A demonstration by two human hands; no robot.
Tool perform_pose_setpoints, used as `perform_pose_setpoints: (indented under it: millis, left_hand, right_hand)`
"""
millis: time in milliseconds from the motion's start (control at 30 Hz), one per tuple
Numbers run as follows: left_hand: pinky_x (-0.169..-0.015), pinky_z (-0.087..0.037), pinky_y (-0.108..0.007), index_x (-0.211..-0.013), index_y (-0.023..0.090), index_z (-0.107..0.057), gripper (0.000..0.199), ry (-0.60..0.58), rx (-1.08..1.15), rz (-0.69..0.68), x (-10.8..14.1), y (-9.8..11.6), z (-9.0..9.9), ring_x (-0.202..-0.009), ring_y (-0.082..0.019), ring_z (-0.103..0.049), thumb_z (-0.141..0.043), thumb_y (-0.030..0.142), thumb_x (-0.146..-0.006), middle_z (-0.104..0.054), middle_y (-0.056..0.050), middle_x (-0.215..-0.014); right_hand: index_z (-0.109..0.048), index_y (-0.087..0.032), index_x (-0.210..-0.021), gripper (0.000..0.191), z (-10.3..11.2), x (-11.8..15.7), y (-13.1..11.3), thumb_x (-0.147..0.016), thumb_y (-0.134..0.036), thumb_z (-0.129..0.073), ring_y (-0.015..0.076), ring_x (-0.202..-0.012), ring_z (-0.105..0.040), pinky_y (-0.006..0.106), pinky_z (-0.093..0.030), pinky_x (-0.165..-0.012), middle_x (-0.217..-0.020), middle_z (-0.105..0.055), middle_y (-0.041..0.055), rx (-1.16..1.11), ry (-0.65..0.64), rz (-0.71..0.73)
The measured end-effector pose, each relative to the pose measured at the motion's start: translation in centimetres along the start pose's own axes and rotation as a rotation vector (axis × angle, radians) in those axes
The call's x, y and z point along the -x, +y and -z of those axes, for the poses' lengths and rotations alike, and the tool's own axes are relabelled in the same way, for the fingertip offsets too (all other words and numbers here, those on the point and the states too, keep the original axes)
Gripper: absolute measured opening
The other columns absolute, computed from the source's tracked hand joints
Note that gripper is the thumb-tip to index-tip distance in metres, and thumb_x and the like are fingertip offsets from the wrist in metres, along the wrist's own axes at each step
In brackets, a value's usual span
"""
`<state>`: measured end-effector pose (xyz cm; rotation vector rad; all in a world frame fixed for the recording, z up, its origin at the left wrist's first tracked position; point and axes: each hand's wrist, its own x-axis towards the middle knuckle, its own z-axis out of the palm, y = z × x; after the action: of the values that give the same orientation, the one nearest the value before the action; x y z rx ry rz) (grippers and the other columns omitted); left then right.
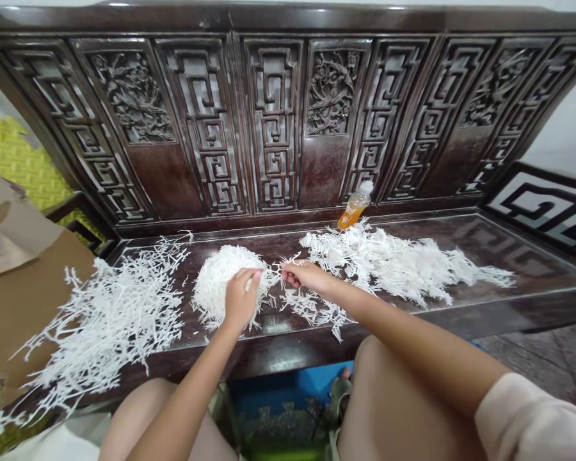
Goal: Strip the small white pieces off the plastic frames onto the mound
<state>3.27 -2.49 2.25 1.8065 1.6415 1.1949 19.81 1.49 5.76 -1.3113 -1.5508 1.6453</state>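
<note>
My right hand [307, 275] pinches a white branched sprig [275, 269] that looks like plastic, its tips pointing left. Close beside it, my left hand [241, 298] is closed with thumb and fingertips together over a rounded mound of small white pieces [216, 282]. What the left fingers pinch is too small to make out. To the right, partly behind my right forearm, spreads a heap of fuller white sprigs [393, 256]. A few loose sprigs [312, 306] lie just below my right hand. Bare, twig-like white branches [120, 314] form a tangled pile on the left.
The piles rest on a dark wooden bench [278, 352] with a carved backrest [331, 160]. A bottle of orange drink [354, 206] stands against the back. Brown cardboard [24, 314] and a yellow textured mat [24, 160] are at the left. My knees are at the front edge.
</note>
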Motion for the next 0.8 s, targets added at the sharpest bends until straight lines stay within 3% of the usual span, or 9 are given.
perform_pose_setpoints:
  millis: [100, 200, 333, 500, 633, 700, 800]
  left_hand:
    - [-0.069, -0.038, -0.025, -0.082, 0.018, -0.06, 0.032, -0.176, 0.171, 0.032, 1.0, 1.5, -1.1, -0.075, -0.015, -0.052, -0.038, 0.041, -0.079, -0.059, -0.002, -0.078]
    - [-0.063, -0.036, -0.024, -0.073, 0.017, -0.057, 0.034, -0.197, 0.22, 0.096, 1.8, 1.9, -1.6, -0.066, -0.014, -0.05, -0.036, 0.043, -0.079, -0.056, -0.001, -0.066]
    - [-0.063, -0.034, -0.024, -0.061, 0.016, -0.053, 0.033, -0.236, 0.241, 0.069, 1.9, 1.7, -1.2, -0.065, -0.014, -0.048, -0.037, 0.04, -0.079, -0.053, 0.0, -0.062]
    - [-0.063, -0.033, -0.024, -0.053, 0.017, -0.046, 0.036, -0.244, 0.256, 0.054, 1.5, 2.1, -0.6, -0.061, -0.013, -0.045, -0.036, 0.04, -0.079, -0.046, 0.001, -0.056]
    - [-0.067, -0.033, -0.026, -0.05, 0.018, -0.046, 0.035, -0.186, 0.27, 0.024, 1.7, 3.4, 0.2, -0.061, -0.014, -0.043, -0.037, 0.039, -0.078, -0.046, 0.0, -0.056]
    - [-0.068, -0.033, -0.027, -0.047, 0.019, -0.046, 0.035, -0.193, 0.293, 0.009, 2.3, 4.4, 1.1, -0.061, -0.015, -0.042, -0.04, 0.04, -0.075, -0.046, -0.001, -0.053]
    - [-0.07, -0.034, -0.029, -0.044, 0.02, -0.047, 0.034, -0.234, 0.339, -0.021, 3.3, 5.6, 2.4, -0.06, -0.016, -0.042, -0.047, 0.041, -0.071, -0.045, -0.002, -0.051]
  right_hand:
    - [-0.05, -0.013, -0.058, 0.03, -0.4, 0.0, 0.2, -0.076, -0.036, -0.045, 0.0054, -0.044, -0.035, 0.02, -0.028, -0.046, -0.048, -0.04, -0.0036, -0.022, -0.046, -0.006]
    - [-0.044, -0.015, -0.055, 0.033, -1.0, 0.2, 0.3, -0.074, -0.041, -0.047, 0.0048, -0.042, -0.03, 0.02, -0.024, -0.044, -0.046, -0.035, -0.0055, -0.04, -0.119, 0.001]
    - [-0.042, -0.015, -0.053, 0.038, -1.4, 0.5, 0.3, -0.073, -0.047, -0.046, 0.0049, -0.044, -0.025, 0.02, -0.021, -0.045, -0.046, -0.031, -0.0059, 0.045, -0.136, 0.046]
    - [-0.046, -0.014, -0.054, 0.036, -1.7, 0.4, -0.2, -0.072, -0.045, -0.047, 0.006, -0.049, -0.029, 0.021, -0.024, -0.049, -0.049, -0.034, -0.0045, 0.29, 0.045, 0.19]
    - [-0.042, -0.015, -0.05, 0.037, -1.3, -0.2, -0.7, -0.072, -0.044, -0.048, 0.006, -0.049, -0.027, 0.02, -0.023, -0.049, -0.049, -0.031, -0.0046, 0.445, 0.057, 0.286]
    - [-0.043, -0.015, -0.052, 0.032, 0.4, -0.7, -1.0, -0.072, -0.039, -0.05, 0.0066, -0.051, -0.03, 0.021, -0.025, -0.051, -0.051, -0.036, -0.0034, 0.497, 0.166, 0.265]
    - [-0.045, -0.014, -0.056, 0.028, 4.7, -1.3, -1.2, -0.073, -0.035, -0.05, 0.0082, -0.055, -0.035, 0.023, -0.026, -0.055, -0.055, -0.042, -0.0002, 0.517, 0.503, 0.22]
